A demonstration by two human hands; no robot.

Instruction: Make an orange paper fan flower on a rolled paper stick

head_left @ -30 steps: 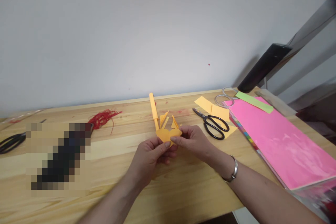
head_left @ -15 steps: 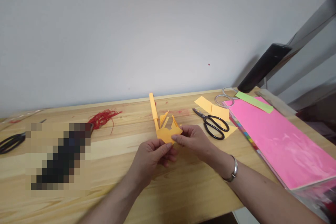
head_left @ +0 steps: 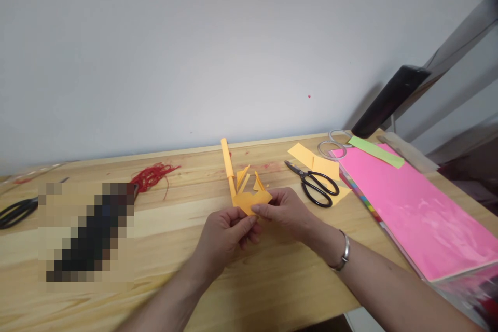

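Observation:
A small cut piece of orange paper (head_left: 251, 202) is pinched between my two hands above the wooden table. My left hand (head_left: 229, 231) grips its lower edge between thumb and fingers. On its right side, my right hand (head_left: 286, 212), with a silver bangle at the wrist, pinches it too. Just beyond the piece lie folded orange paper scraps (head_left: 243, 176) and a rolled orange paper tube (head_left: 226, 158). Black-handled scissors (head_left: 319, 184) rest to the right of my right hand, partly over flat orange paper pieces (head_left: 324, 165).
Pink paper sheets (head_left: 416, 207) cover the right side, with a light green strip (head_left: 377, 151) on top. Silver-ringed scissors (head_left: 331, 149) lie near the wall. Red threads (head_left: 153, 176), a blurred-out dark object (head_left: 89, 233) and other black scissors (head_left: 19, 211) are at left.
My fingers have shifted slightly on the orange paper, and it is turned a little, its right tip now reaching further right. Everything else lies as before.

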